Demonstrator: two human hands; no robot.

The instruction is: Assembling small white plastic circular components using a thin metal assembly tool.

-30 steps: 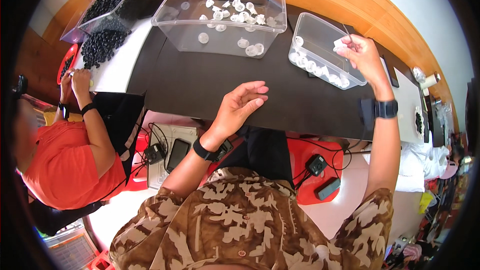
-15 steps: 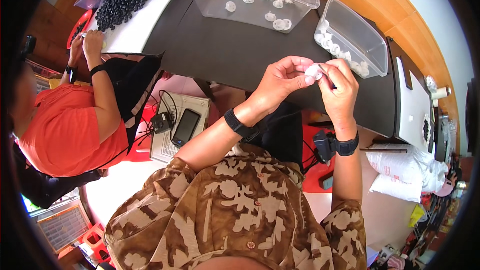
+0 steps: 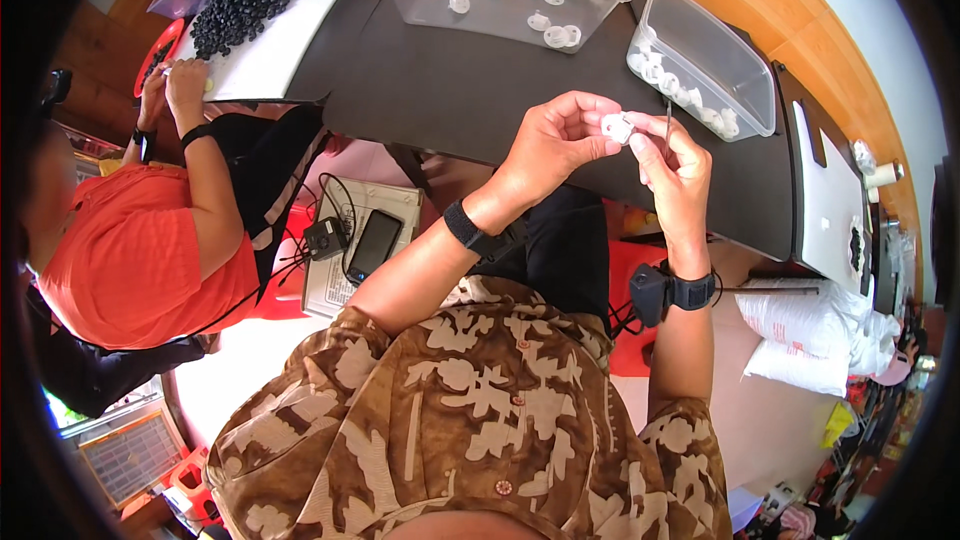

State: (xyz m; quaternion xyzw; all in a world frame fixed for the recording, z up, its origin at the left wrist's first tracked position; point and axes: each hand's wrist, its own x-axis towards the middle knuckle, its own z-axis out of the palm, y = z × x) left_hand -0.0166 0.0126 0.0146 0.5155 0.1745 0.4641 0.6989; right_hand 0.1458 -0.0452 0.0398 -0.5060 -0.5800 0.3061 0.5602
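Observation:
Over the front edge of the dark table, my left hand [image 3: 555, 148] pinches a small round white plastic part [image 3: 616, 127] between thumb and fingertips. My right hand [image 3: 678, 175] is closed beside it, thumb and index fingertip at the part's right side. Out of the right fingers sticks a thin, dark, narrow tool [image 3: 669, 118], pointing up and away from the part; its exact kind is hard to make out. Just beyond the hands stands a clear plastic bin [image 3: 740, 75] with several similar white parts [image 3: 690, 98] along its near side.
A larger clear bin [image 3: 420, 5] of white parts stands at the back of the table [image 3: 440, 75]. At left, a person in red [image 3: 150, 240] works near a pile of black pieces [image 3: 240, 20]. A phone-like device [image 3: 376, 245] lies on a box; white sacks [image 3: 800, 330] are at right.
The tool has swung away from the white part and now points upward in my right hand. The part has turned between my fingers, and both hands have shifted slightly left.

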